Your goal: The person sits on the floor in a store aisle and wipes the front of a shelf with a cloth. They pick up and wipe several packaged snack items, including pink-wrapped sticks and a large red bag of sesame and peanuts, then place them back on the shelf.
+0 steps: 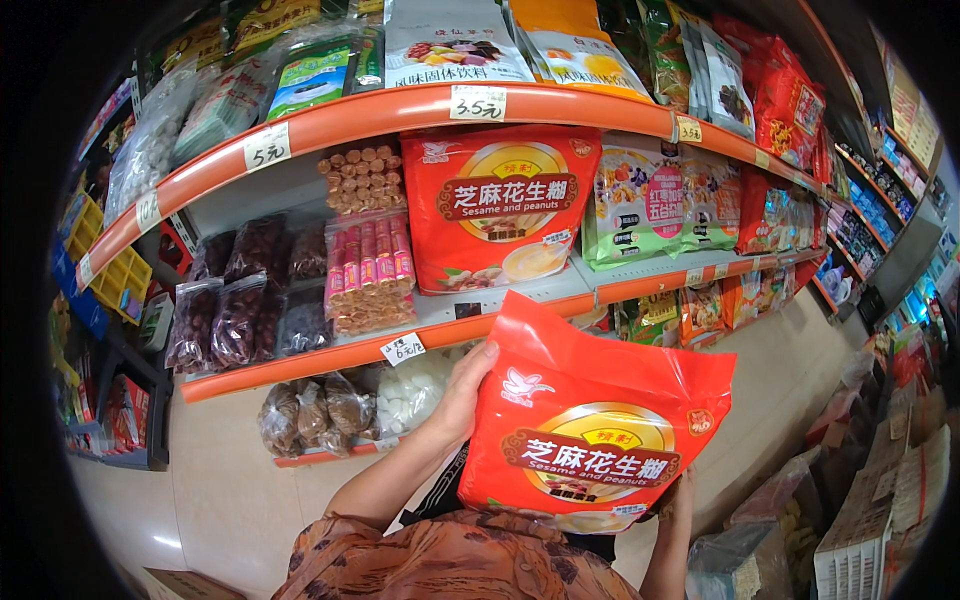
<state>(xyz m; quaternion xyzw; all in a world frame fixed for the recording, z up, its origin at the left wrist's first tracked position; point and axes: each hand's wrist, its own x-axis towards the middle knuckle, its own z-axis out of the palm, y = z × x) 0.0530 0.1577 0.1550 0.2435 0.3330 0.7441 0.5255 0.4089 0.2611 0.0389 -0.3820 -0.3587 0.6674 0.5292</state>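
Observation:
A large red bag of sesame and peanut paste (585,420) is held upright in front of my body, its printed front facing up at me. My left hand (471,386) grips its left side near the upper corner, with the thumb on the edge. Around the lower right edge sits my right hand (679,495), whose fingers are mostly hidden behind the bag. A matching red bag (501,210) stands on the middle shelf (517,296), just beyond the one I hold.
Left of the standing bag are pink-wrapped sticks (371,262) and bags of dark dried fruit (238,319). Green-and-white cereal bags (634,202) stand to its right. An orange-edged upper shelf (390,101) overhangs them. White plastic crates (855,532) and bagged goods line the right side.

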